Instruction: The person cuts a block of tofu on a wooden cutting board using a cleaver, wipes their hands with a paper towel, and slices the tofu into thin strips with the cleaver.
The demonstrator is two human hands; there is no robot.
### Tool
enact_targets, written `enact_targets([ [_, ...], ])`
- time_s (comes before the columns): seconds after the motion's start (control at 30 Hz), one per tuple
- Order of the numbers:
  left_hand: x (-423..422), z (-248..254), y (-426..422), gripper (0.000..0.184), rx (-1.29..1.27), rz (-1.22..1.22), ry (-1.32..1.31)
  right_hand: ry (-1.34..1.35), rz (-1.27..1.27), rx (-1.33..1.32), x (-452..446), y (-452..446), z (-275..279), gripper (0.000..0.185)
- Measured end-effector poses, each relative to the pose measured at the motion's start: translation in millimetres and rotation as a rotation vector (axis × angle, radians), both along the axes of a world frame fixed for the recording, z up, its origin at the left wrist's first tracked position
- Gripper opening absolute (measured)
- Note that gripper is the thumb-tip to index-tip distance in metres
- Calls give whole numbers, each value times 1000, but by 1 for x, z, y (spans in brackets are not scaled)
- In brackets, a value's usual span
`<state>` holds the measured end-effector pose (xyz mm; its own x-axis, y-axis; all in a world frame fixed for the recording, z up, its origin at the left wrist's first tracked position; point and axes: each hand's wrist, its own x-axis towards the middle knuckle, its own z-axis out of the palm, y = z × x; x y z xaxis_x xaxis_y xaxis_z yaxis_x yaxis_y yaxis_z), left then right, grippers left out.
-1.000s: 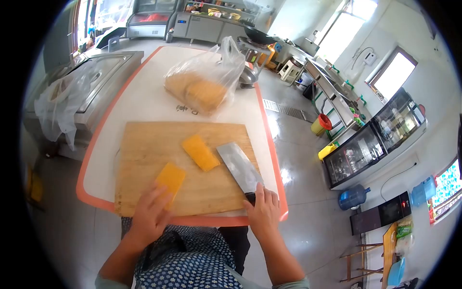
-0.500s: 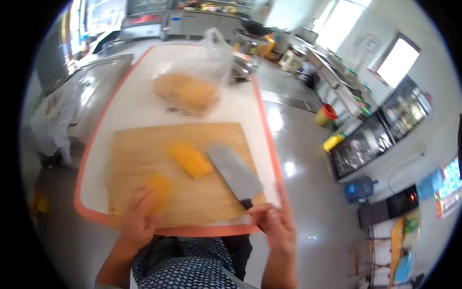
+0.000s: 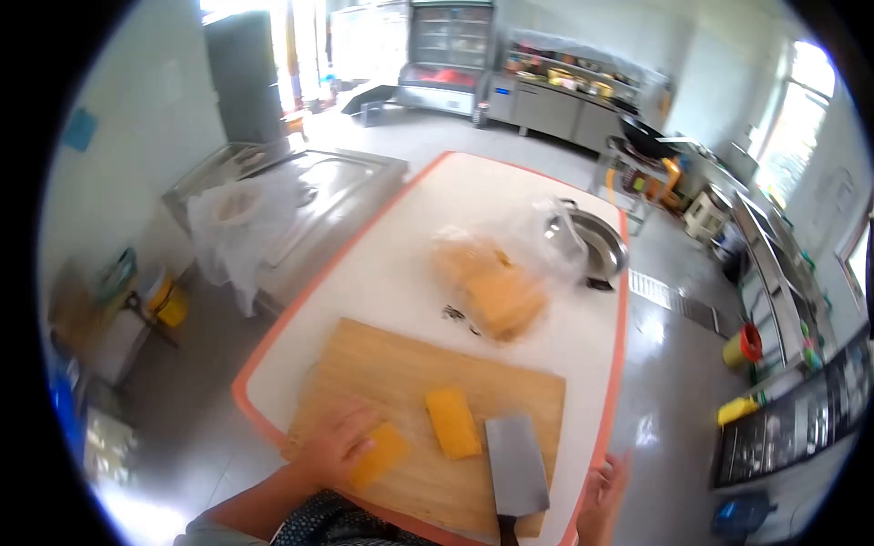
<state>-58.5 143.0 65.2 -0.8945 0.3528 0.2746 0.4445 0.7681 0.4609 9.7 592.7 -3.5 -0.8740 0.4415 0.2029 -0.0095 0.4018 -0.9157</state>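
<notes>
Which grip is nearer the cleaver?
Right. The right grip is just right of the cleaver, by the table edge; the left grip is farther off, left of it, at a yellow slab.

bright window (image 3: pixel 799 127) glare, motion blur

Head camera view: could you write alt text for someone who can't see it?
A left hand touches a yellow slab on a board, with a second slab and a cleaver to its right. The right hand is off the cleaver, near the table edge; a clear bag lies beyond the board.
</notes>
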Motion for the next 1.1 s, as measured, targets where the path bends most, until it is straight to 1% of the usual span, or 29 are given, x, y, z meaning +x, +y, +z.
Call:
enact_targets([
  [0.03, 4, 5, -1, 44, 10, -13, -2, -51, -52, -70, -1, 12, -8, 80],
  [0.07, 13, 11, -5, 44, 16, 29, -2, -134, -152, 17, 1, 11, 0, 74],
  [0.1, 22, 14, -8, 41, 107, 95, -40, -211, -262, 109, 7, 11, 7, 68],
  [0.13, 28, 19, -14, 39, 199, 150, -75, -163, -256, 227, 24, 34, -23, 69],
  [0.17, 32, 23, -21, 39, 216, 167, -73, -115, -258, 346, 41, 59, -55, 69],
  [0.2, 37, 26, -29, 41, 201, 191, -87, -160, -305, 346, 52, 61, -51, 69],
  [0.27, 32, 31, -45, 43, 223, 159, -115, -296, -399, 272, 75, 48, -47, 69],
  [0.33, 15, 31, -52, 43, 199, 96, 10, -418, -460, 180, 105, 34, -52, 69],
  [0.37, 2, 29, -51, 43, 238, 21, 2, -474, -490, 128, 122, 25, -57, 69],
  [0.43, -27, 32, -42, 43, 205, -119, 49, -570, -561, 1, 159, 5, -66, 69],
  [0.5, -52, 34, -23, 41, 206, -289, 39, -647, -646, -138, 203, -17, -73, 69],
  [0.57, -71, 46, -5, 40, 184, -443, 55, -691, -741, -273, 246, -39, -79, 69],
  [0.63, -87, 52, 28, 39, 207, -646, -101, -713, -854, -408, 294, -58, -95, 69],
  [0.67, -93, 50, 42, 39, 208, -738, -92, -714, -916, -474, 319, -69, -103, 69],
  [0.73, -90, 43, 73, 39, 274, -756, -102, -699, -1039, -607, 369, -87, -126, 69],
  [0.77, -80, 54, 91, 39, 273, -831, -98, -681, -1093, -673, 393, -95, -138, 69],
  [0.83, -55, 82, 123, 39, 180, -827, 20, -644, -1201, -801, 443, -112, -162, 69],
  [0.87, -36, 74, 131, 39, 173, -898, 27, -615, -1247, -866, 466, -119, -177, 70],
  [0.9, -17, 53, 132, 45, -127, -945, 354, -582, -1292, -928, 488, -125, -192, 70],
  [0.93, -1, 39, 152, 53, -404, -954, 704, -538, -1331, -987, 507, -129, -209, 70],
  [0.97, 26, 40, 196, 53, -384, -1025, 739, -489, -1370, -1045, 528, -135, -227, 70],
  [1.03, 93, 52, 258, 46, 10, -1004, 55, -370, -1426, -1138, 558, -152, -263, 70],
  [1.1, 136, 55, 307, 45, 68, -1156, 25, -222, -1399, -1214, 564, -151, -302, 70],
])
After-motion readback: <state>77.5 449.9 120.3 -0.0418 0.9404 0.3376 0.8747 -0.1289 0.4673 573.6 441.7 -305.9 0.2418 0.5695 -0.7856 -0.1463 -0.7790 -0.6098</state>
